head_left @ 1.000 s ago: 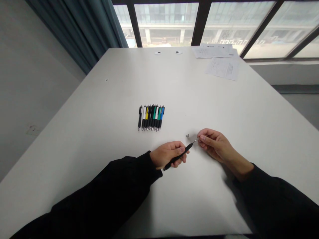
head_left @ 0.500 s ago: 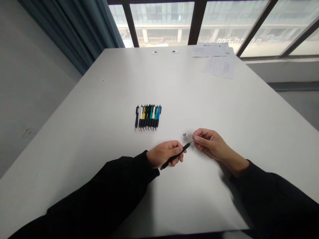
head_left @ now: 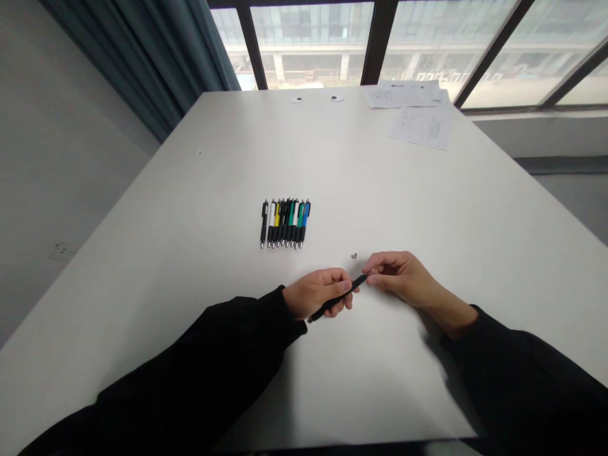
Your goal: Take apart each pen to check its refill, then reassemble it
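Observation:
My left hand (head_left: 323, 292) is wrapped around a black pen (head_left: 335, 303), which slants with its front end up and to the right. My right hand (head_left: 401, 275) has its thumb and fingertips closed in a pinch at that front end; a tiny bright bit shows between them, too small to name. Just beyond the fingertips, a small silver piece (head_left: 354, 256) that looks like a pen tip cone lies on the table. Farther off to the left, a row of several pens (head_left: 285, 223) in black, white, yellow, green and blue lies side by side.
The white table (head_left: 190, 266) reaches to the window. Printed papers (head_left: 418, 123) lie at its far right corner, and two small white oval pieces (head_left: 337, 99) lie along the far edge. A grey-blue curtain (head_left: 142, 57) hangs at the left.
My right fingertips have moved in against the pen's front end, and the thin tip that stuck out there is now covered by them. The left hand keeps its hold.

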`<state>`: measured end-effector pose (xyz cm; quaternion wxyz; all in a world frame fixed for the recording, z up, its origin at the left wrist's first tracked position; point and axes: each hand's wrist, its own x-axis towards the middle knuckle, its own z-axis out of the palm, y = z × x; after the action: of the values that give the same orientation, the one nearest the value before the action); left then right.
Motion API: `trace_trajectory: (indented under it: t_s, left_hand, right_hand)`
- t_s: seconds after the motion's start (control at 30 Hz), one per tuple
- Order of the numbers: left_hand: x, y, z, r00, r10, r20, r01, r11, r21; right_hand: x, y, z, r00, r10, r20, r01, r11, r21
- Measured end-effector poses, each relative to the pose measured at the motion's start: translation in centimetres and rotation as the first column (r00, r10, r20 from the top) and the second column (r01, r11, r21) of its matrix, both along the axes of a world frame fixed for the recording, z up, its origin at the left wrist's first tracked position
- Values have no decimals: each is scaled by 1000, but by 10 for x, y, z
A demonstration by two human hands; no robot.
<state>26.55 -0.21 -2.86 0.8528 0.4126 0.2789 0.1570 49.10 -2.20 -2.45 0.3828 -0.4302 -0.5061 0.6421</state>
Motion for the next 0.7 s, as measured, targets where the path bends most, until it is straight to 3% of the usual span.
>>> trace_trajectory:
  t_s: [0.2, 0.37, 0.7]
  left_hand:
    - [0, 0, 1, 1000, 16, 5, -16, 1000, 14]
    - [0, 0, 0, 1000, 17, -9, -17, 1000, 9]
    - [-1, 0, -2, 1000, -4, 15, 4, 1000, 26]
  right_hand:
    - [2, 0, -5, 993, 5, -121, -4, 1000, 2]
    - [2, -1, -8, 997, -3, -73, 2, 1000, -22]
    - [2, -2, -5, 1000, -12, 10, 11, 996, 84]
